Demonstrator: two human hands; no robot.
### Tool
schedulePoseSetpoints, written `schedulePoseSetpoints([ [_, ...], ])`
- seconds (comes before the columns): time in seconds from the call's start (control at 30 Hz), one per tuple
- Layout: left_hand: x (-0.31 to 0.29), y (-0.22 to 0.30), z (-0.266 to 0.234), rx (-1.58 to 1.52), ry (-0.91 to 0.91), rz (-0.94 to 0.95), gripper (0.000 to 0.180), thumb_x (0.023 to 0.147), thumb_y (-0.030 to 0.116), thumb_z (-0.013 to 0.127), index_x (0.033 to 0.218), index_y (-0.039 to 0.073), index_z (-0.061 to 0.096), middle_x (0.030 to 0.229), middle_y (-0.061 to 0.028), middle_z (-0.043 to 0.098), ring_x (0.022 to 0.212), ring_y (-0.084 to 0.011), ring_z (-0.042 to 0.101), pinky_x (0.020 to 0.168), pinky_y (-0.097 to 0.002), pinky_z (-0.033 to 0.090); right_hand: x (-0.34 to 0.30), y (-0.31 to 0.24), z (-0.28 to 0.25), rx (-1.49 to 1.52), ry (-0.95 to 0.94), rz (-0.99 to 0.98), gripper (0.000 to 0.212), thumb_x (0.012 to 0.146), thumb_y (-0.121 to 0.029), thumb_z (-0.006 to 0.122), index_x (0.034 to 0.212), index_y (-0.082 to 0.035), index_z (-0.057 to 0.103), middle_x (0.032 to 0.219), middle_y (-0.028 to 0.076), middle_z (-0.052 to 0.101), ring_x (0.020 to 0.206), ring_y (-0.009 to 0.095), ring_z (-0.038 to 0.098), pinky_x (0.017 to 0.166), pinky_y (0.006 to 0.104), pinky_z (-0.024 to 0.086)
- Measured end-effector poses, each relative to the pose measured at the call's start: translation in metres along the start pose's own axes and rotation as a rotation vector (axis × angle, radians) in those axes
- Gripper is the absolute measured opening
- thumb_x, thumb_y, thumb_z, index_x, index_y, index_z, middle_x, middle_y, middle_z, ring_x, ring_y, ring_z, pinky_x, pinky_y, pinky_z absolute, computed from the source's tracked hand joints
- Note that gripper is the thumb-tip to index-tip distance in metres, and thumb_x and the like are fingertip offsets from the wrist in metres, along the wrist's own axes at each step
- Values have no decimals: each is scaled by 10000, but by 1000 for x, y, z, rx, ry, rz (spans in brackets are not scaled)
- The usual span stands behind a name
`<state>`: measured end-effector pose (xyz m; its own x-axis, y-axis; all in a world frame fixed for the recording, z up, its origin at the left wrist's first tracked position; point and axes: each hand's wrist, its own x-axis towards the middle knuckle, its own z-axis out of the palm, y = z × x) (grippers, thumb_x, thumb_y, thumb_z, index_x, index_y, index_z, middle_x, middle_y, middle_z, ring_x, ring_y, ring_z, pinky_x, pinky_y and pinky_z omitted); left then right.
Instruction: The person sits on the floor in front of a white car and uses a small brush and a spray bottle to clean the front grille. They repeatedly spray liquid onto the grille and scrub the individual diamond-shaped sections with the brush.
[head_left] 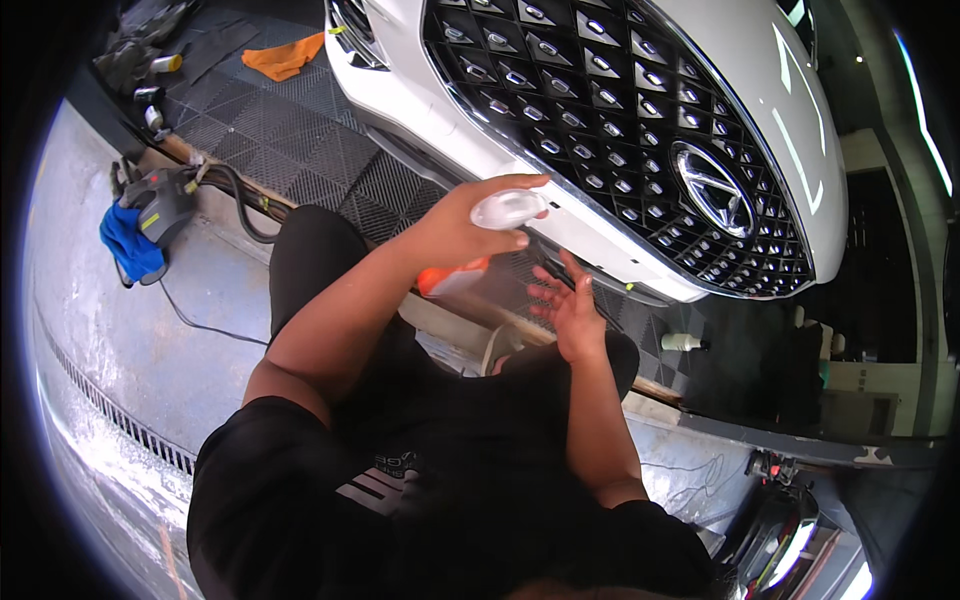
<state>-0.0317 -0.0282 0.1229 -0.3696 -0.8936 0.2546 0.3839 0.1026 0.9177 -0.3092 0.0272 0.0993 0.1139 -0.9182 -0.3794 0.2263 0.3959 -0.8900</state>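
Clasps a pale, glossy, smooth rounded object [507,210] in the left hand [463,222]; spreads the right hand [576,318] open, just below and right of that grip; faces glossy white bumper [600,240] and black lattice grille [610,120] beyond.

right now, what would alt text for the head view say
The left hand holds a pale translucent object in front of a white car with a dark grille; the right hand, loosely open, is nearby.

The pale object [507,210] in the left hand [480,218] looks indistinct (the top edge crops the car [745,60]).
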Motion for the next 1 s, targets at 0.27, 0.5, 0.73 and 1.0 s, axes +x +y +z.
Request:
schedulePoseSetpoints([
  [0.27,-5,-31,-39,89,9,-95,742,818,-116,708,1517,92,570,1256,-53,702,1192,-154,660,1046,-317,517,14,-44,34,-216,134,-162,367,1081,-322,657,1321,-45,648,1019,72,731,846,113,661,732,276,550],
  [0.5,-3,-34,-38,147,6,-152,686,799,-65,714,1449,123,604,1172,-46,709,1137,-156,661,1026,-321,516,43,-43,63,-295,204,-166,466,1115,-479,553,1256,-56,691,937,58,742,796,109,674,702,267,542],
  [0.73,0,-36,-36,234,14,-148,607,806,-4,753,1378,138,608,1084,-37,704,1046,-147,671,967,-342,530,48,-47,70,-320,210,-161,496,1107,-504,559,1205,-41,704,878,58,749,731,114,676,659,259,531],
  [1.0,4,-44,-30,343,96,-89,507,820,94,751,1305,140,610,955,-83,737,925,-231,722,857,-362,547,51,-43,67,-295,196,-143,528,1101,-525,555,1208,-25,689,870,72,745,723,127,679,674,274,548],
])
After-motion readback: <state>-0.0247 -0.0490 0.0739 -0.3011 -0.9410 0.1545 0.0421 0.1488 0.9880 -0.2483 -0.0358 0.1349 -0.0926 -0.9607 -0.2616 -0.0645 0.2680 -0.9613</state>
